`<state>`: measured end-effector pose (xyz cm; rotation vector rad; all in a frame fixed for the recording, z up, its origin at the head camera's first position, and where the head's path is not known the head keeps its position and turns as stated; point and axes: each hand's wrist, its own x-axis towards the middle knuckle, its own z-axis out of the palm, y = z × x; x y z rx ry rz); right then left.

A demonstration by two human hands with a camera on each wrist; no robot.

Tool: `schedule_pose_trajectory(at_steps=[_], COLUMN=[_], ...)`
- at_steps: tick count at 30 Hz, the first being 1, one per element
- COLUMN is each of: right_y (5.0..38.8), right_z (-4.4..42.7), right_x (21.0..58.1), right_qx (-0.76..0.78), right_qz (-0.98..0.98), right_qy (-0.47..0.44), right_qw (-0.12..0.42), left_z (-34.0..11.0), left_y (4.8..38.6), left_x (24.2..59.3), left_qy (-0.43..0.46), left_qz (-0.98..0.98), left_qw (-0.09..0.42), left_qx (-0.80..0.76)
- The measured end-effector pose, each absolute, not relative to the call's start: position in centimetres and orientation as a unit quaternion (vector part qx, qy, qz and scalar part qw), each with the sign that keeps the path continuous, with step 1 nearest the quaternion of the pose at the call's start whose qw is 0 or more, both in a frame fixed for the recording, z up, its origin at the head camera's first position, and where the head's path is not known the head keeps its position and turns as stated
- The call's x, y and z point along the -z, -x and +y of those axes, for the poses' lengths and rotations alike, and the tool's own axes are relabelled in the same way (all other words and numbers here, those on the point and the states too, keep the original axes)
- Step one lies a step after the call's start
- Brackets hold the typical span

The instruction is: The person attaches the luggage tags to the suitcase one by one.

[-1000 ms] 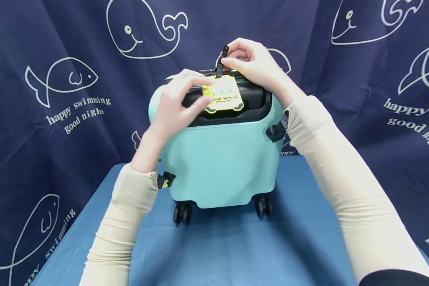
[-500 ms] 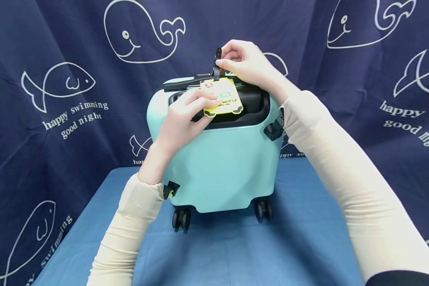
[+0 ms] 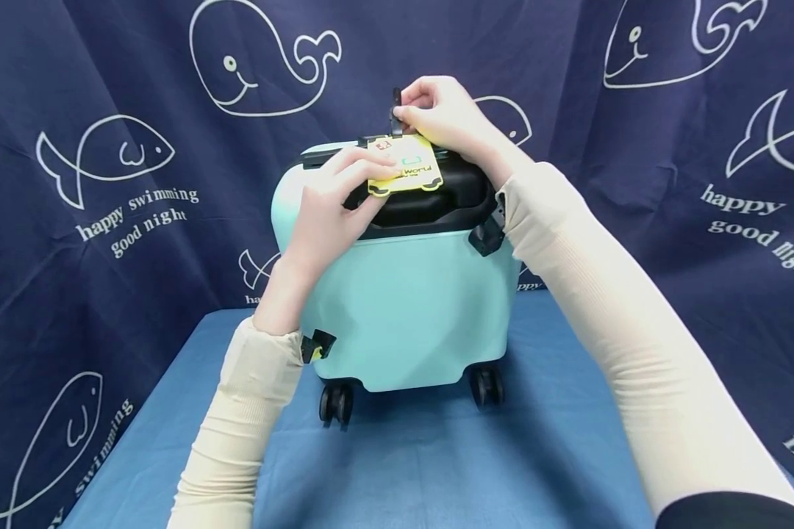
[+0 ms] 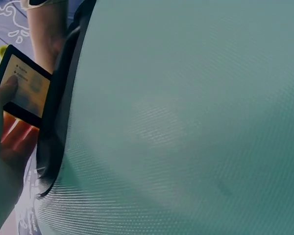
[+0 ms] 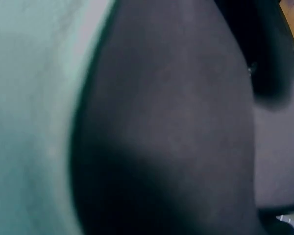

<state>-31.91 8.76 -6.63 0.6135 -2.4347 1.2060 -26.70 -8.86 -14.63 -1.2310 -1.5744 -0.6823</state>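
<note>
A mint-green suitcase (image 3: 410, 308) stands upright, its black recessed top panel (image 3: 437, 207) facing me. Over that panel lies a yellow luggage tag (image 3: 418, 163), its printed words upside down. My left hand (image 3: 327, 202) pinches the tag by its left edge, thumb beneath and fingers on top. In the left wrist view the tag's other face (image 4: 30, 90) shows a card behind a dark frame, with the thumb on it. Rising from the tag is a black strap (image 3: 397, 123), pinched near its upper end by my right hand (image 3: 445, 117). How the strap passes the suitcase handle is hidden.
A blue cloth (image 3: 410, 463) covers the table under the suitcase's black wheels (image 3: 336, 402). Behind hangs a navy curtain (image 3: 139, 73) with white whales and fish. The right wrist view is filled by the dark panel (image 5: 171, 98) and the mint shell (image 5: 29, 122).
The left hand, first beside the tag with thumb and fingers apart, now pinches it. The tag has flipped to upside-down print and risen slightly. The right hand has shifted left with the strap.
</note>
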Motion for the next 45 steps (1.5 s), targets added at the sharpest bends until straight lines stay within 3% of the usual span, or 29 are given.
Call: schedule_pose_trajectory(at_steps=[15,32,45], right_y=[32.6,32.4,32.4], right_z=[7.8,7.5,9.0], right_x=[7.5,7.1,6.9], right_qx=[-0.420,-0.363,-0.407], right_qz=[-0.870,-0.910,-0.889], right_qy=[-0.207,-0.155,-0.156], right_qw=[0.153,0.124,0.140], left_z=[-9.6,-9.0,-8.4], left_y=[27.4,27.0,27.4], left_x=[17.9,18.1,17.5], left_qy=[0.514,0.511,0.529], left_qz=[-0.630,-0.573,-0.555], left_qw=[0.519,0.537,0.509], left_qx=[0.264,0.349,0.392])
